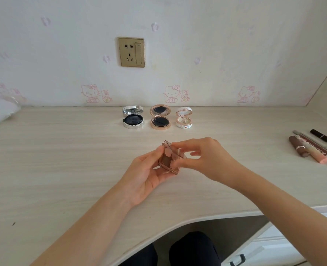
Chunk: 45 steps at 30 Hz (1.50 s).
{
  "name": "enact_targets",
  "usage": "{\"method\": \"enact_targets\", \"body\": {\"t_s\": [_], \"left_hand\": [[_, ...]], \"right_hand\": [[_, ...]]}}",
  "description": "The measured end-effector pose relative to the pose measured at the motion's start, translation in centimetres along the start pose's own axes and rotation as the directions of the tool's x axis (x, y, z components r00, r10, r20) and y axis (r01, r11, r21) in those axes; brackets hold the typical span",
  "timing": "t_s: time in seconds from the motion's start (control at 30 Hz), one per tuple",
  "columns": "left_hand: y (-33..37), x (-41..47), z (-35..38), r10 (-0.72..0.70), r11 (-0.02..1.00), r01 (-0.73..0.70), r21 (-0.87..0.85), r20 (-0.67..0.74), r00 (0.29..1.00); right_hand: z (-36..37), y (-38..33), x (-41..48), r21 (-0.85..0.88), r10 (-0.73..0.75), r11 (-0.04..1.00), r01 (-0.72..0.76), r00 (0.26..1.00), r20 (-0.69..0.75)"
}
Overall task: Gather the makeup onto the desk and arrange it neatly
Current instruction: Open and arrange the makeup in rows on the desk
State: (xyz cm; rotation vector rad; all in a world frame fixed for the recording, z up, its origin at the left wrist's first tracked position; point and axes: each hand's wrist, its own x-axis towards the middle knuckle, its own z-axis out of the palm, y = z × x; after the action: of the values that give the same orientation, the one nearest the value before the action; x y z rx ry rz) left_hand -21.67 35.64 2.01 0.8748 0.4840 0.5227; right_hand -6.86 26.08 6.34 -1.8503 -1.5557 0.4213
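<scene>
Left grip cradles the brown palette over the bench; right grip pinches its lid. Pans partly hidden behind both grips.

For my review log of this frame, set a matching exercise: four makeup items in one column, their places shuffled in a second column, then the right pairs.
Items
1. silver compact
2. rose-gold compact
3. white compact
4. brown palette

Places
A. middle of the row by the wall
B. held between the left hand and the right hand
C. right end of the row by the wall
D. left end of the row by the wall

Pairs: 1-D, 2-A, 3-C, 4-B
</scene>
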Motion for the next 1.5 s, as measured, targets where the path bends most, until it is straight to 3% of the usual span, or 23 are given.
{"method": "enact_targets", "body": {"t_s": [0.17,0.3,0.4,0.47,0.57,0.7,0.87,0.93,1.13,1.33,1.5], "left_hand": [[0.0,0.0,0.0,-0.012,0.999,0.012,-0.045,0.019,1.0],[0.0,0.0,-0.1,0.003,0.999,-0.002,-0.047,0.027,1.0],[-0.3,0.1,-0.1,0.082,0.992,-0.076,0.103,-0.05,0.995],[-0.4,0.1,0.0,0.175,0.954,-0.136,0.268,-0.128,0.976],[-0.4,0.3,-0.3,0.333,0.842,-0.206,0.498,-0.18,0.926],[-0.6,0.4,-1.3,0.518,0.5,-0.24,0.832,-0.065,0.853],[-1.5,0.4,-1.5,0.529,0.113,-0.293,0.949,0.193,0.826],[-1.9,0.6,-1.6,0.501,0.031,-0.334,0.942,0.274,0.821],[-2.5,0.8,-1.8,0.442,-0.039,-0.352,0.935,0.332,0.833],[-2.6,0.7,-1.7,0.412,-0.033,-0.347,0.937,0.329,0.85],[-2.6,0.7,-1.6,0.421,-0.059,-0.357,0.932,0.347,0.838]], "right_hand": [[-0.7,-0.7,-0.5,-0.122,-0.089,0.989,0.088,0.996,-0.002],[0.5,-0.3,-0.4,-0.495,-0.315,0.833,0.247,0.948,-0.058],[1.1,0.1,-0.1,-0.621,-0.385,0.739,0.263,0.92,-0.068],[1.2,0.3,0.4,-0.657,-0.348,0.721,0.222,0.935,-0.065],[1.2,0.9,1.0,-0.691,-0.234,0.709,0.141,0.971,-0.042],[1.5,2.2,1.7,-0.731,-0.159,0.678,0.08,0.987,-0.039],[2.0,3.2,2.2,-0.768,-0.12,0.639,0.042,0.992,-0.045],[2.2,3.4,2.3,-0.765,-0.115,0.643,0.042,0.993,-0.042],[2.1,4.2,2.7,-0.665,-0.126,0.743,0.078,0.992,-0.024],[0.9,3.9,3.5,-0.472,-0.122,0.873,0.124,0.992,0.034],[0.0,3.3,4.3,-0.355,-0.016,0.934,0.045,0.996,0.083]]}}
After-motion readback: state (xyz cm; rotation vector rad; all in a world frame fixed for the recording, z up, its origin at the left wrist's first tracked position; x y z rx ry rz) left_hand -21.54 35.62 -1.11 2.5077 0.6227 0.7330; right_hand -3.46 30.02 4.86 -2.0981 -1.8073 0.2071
